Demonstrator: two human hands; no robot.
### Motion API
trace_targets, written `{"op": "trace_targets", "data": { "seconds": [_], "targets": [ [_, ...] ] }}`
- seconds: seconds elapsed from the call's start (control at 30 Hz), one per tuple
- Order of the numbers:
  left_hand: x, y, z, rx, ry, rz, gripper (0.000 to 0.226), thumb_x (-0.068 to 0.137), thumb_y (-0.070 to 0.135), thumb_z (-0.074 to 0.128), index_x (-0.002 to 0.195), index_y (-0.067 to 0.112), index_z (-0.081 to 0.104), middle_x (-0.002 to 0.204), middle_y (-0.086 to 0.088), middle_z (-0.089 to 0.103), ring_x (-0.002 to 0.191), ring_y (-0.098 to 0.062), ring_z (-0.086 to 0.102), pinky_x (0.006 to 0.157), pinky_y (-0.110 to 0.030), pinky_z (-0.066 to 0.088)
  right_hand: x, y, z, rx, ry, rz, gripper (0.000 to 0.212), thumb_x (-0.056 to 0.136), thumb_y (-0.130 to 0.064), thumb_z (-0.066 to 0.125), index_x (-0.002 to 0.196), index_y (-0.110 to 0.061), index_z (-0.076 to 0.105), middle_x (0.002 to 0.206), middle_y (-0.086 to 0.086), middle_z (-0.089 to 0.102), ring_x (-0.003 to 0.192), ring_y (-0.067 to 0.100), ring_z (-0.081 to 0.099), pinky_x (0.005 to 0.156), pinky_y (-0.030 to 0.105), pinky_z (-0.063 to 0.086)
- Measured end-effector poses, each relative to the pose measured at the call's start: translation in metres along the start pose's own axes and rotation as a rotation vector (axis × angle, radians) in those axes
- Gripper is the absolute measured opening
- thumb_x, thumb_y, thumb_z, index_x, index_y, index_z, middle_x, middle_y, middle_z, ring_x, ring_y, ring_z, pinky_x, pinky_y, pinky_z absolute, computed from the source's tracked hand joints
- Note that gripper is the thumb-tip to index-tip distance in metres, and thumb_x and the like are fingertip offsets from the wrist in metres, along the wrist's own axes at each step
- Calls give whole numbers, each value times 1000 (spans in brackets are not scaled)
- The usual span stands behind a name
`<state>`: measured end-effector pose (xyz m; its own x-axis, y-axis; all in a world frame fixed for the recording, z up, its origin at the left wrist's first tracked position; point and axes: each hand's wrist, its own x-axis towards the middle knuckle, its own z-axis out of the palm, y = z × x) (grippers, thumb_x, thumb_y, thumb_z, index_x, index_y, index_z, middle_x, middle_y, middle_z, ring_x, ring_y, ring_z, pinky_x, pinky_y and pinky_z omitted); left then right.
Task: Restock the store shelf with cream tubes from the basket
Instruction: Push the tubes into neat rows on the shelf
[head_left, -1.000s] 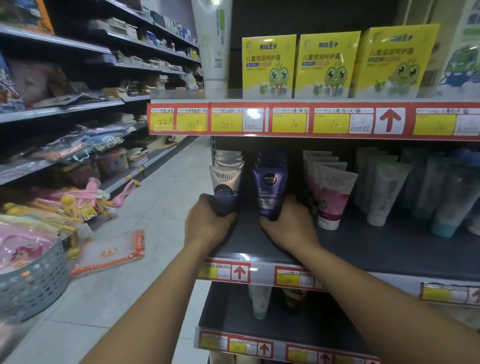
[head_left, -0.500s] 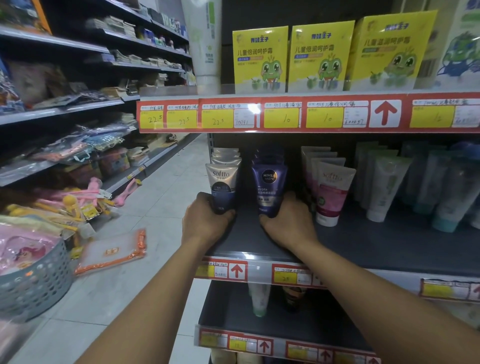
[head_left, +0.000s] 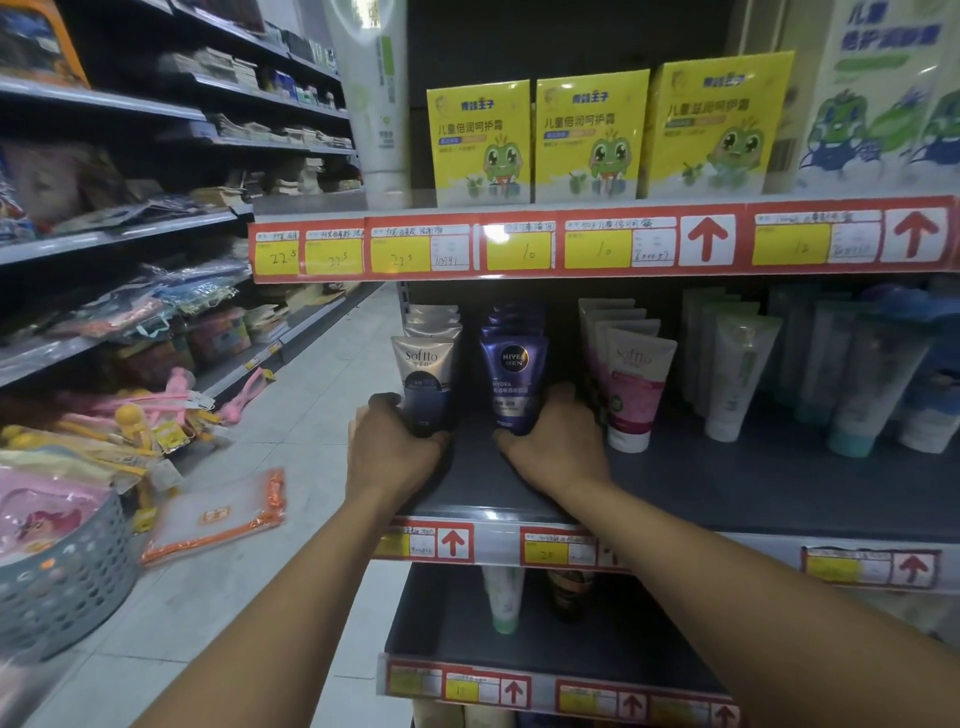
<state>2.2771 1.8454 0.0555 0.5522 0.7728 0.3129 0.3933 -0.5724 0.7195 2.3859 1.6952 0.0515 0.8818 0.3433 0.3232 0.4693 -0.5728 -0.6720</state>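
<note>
On the dark middle shelf (head_left: 753, 493) stand rows of cream tubes, cap down. My left hand (head_left: 392, 447) wraps the base of the front beige-and-navy Softto tube (head_left: 426, 374). My right hand (head_left: 558, 441) wraps the base of the front purple Nivea Men tube (head_left: 514, 379). Both tubes stand upright at the head of their rows. A white-and-pink Softto tube (head_left: 636, 389) stands just right of my right hand. The grey perforated basket (head_left: 62, 582) sits low at the left edge, with pink packets in it.
Yellow frog-print boxes (head_left: 592, 137) line the shelf above, over a red price strip (head_left: 597, 244). White and teal tubes (head_left: 737, 374) fill the shelf's right part. An orange-trimmed pouch (head_left: 218, 514) lies on the tiled aisle floor. Shelves of packaged goods run along the left.
Both hands stay on the two front tubes. The view has shifted slightly; the tubes and hands sit at nearly the same spot on the shelf.
</note>
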Motion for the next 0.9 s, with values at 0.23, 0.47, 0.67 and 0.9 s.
{"op": "trace_targets", "data": {
  "seconds": [0.23,0.47,0.67,0.9],
  "targets": [
    [-17,10,-10,-160,189,2,22,93,25,72,109,18,59,117,-6,68,102,-22,61,75,-28,42,-2,1,-19,-47,-120,-56,61,81,-41,81,126,-12,52,120,8,66,107,28,67,85,38,58],
    [-58,40,3,-206,146,113,12,89,10,68,95,19,65,90,-1,68,83,-17,62,64,-21,39,-28,21,-55,-137,-137,-126,35,93,-32,65,123,-17,53,107,2,62,95,22,65,78,43,59],
    [-86,77,24,-273,59,226,18,84,10,70,85,26,62,79,7,67,75,-12,64,65,-29,47,-44,50,-90,-220,-84,-123,25,93,-33,58,115,-22,60,102,1,65,89,23,65,76,44,59],
    [-102,121,56,-303,-30,265,20,86,9,70,88,28,64,77,8,66,71,-1,61,63,-16,41,-45,90,-143,-244,-35,-32,20,93,-35,59,108,-22,60,101,1,65,89,26,67,76,45,60]
  ]
}}
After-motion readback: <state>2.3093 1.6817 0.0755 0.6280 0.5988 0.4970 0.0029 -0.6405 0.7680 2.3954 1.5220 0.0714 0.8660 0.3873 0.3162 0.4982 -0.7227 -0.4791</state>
